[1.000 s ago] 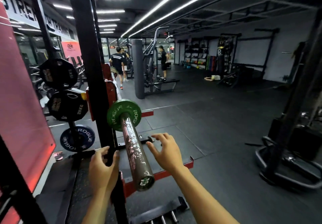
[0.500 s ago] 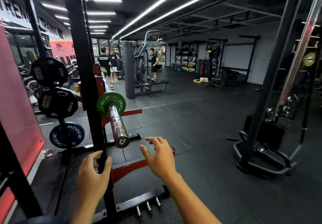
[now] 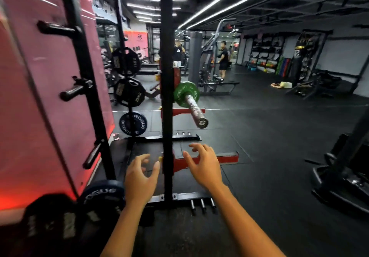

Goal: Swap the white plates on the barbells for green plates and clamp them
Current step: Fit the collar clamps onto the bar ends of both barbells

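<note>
A green plate (image 3: 184, 93) sits on the sleeve of a barbell (image 3: 194, 110) held in the black and red rack; the bare sleeve end points toward me, with no clamp visible on it. My left hand (image 3: 140, 178) and my right hand (image 3: 205, 166) hover with fingers spread and hold nothing, well below and in front of the sleeve end, on either side of the black rack upright (image 3: 166, 97). No white plate shows.
Black plates (image 3: 128, 92) and a dark blue Rogue plate (image 3: 133, 124) hang on storage pegs left of the upright. Another Rogue plate (image 3: 101, 195) sits at lower left by a pink wall panel (image 3: 40, 107). Two people (image 3: 223, 59) stand far back. A machine base (image 3: 343, 184) is at right.
The view has drawn back and swung left; the barbell sleeve, once between my hands, now lies farther off and above them. Both hands stayed empty with spread fingers.
</note>
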